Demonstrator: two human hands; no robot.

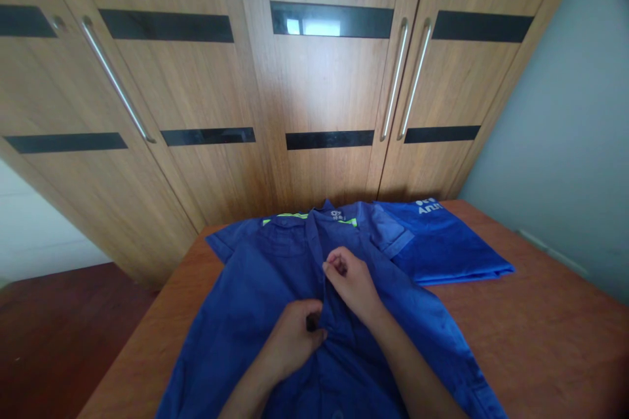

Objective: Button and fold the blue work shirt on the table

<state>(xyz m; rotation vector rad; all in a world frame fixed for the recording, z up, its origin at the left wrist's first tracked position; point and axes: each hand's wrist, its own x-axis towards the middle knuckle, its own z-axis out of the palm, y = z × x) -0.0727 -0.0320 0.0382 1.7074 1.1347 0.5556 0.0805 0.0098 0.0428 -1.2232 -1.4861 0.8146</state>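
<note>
A blue short-sleeved work shirt [255, 294] with lime-green trim lies spread face up, its collar toward the wardrobe. My left hand [297, 334] pinches the front placket near the middle of the shirt. Higher up the same front edge, my right hand [350, 278] grips the cloth between thumb and curled fingers. The placket is lifted a little between the two hands. Any button under the fingertips is hidden. The shirt's lower end runs out of view at the bottom.
A folded brighter-blue garment [452, 249] with white lettering lies at the right, partly under the shirt's sleeve. Both rest on a reddish-brown wooden table [540, 327]. A wooden wardrobe [319, 91] with metal handles stands right behind it. A pale wall [560, 144] is at the right.
</note>
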